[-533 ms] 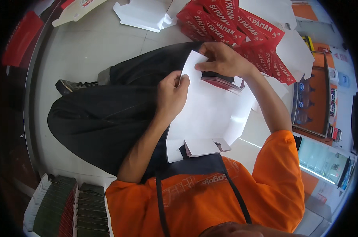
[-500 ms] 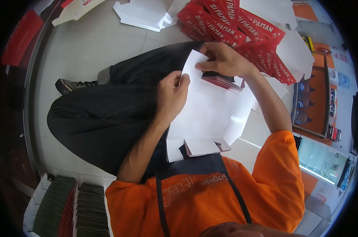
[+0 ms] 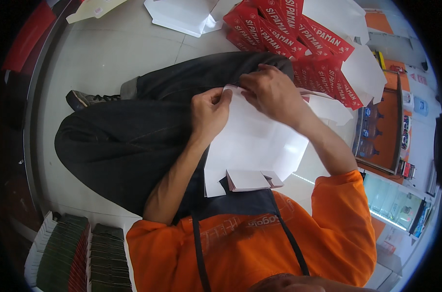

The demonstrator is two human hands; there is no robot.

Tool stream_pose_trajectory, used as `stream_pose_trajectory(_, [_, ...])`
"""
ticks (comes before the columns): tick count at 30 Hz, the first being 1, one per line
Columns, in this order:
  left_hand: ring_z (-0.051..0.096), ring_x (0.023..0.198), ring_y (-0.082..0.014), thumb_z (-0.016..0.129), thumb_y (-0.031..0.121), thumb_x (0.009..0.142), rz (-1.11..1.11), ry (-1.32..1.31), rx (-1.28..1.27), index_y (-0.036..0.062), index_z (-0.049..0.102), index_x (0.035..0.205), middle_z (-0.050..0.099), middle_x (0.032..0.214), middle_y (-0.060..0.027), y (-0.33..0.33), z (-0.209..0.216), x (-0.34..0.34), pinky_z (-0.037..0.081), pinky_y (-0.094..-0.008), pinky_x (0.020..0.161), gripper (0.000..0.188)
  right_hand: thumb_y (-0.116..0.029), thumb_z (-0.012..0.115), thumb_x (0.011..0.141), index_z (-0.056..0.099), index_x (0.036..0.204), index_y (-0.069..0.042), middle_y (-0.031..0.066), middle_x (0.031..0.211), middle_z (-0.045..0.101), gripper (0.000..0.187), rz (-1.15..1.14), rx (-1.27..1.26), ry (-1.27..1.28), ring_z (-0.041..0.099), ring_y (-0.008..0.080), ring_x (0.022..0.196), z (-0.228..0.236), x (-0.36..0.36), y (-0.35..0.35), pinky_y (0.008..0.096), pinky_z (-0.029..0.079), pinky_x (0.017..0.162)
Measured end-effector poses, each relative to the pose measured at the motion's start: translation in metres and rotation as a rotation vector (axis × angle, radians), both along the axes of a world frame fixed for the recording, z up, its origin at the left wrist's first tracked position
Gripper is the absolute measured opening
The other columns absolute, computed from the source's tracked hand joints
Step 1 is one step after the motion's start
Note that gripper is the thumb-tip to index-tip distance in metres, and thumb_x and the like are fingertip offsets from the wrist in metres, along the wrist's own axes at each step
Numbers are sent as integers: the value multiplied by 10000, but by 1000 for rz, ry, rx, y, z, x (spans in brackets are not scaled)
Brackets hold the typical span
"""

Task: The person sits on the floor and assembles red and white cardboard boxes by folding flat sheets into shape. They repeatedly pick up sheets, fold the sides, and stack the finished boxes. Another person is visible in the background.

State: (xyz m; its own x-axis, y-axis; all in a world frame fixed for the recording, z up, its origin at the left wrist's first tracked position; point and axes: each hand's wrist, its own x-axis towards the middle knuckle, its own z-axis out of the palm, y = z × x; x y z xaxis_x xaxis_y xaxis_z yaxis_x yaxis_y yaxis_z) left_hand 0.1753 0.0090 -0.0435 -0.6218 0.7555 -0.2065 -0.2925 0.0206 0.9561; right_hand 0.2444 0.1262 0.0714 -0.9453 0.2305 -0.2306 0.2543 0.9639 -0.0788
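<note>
Cardboard box blank (image 3: 252,146) looks light, thin and bendy; left hand (image 3: 208,114) and right hand (image 3: 272,92) both pinch its top edge, fingers closed on it.

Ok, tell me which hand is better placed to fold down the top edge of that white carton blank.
Probably the right hand: it lies over the top edge of the white carton blank, fingers spread along it. The left hand only pinches one corner.
</note>
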Motion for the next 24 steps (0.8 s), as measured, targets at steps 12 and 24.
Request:
stream_pose_trajectory(12, [621, 846, -122, 601, 194, 898, -222, -566, 77, -43, 689, 1016, 680, 934, -74, -4, -6, -17, 490, -263, 749, 280, -350, 628, 784, 605, 1053, 148, 264, 1145, 599, 566, -26, 279, 124, 478, 378, 1237, -33, 43, -77, 804, 137, 990])
stream_pose_trajectory(24, [635, 715, -124, 690, 81, 861, -57, -189, -68, -37, 668, 934, 697, 842, -108, 3, -21, -12, 507, -257, 639, 141, -175, 645, 848, 655, 1164, -42, 125, 1172, 664, 343, -126, -237, 271, 589, 250, 1176, 39, 40, 12, 511, 257, 1143])
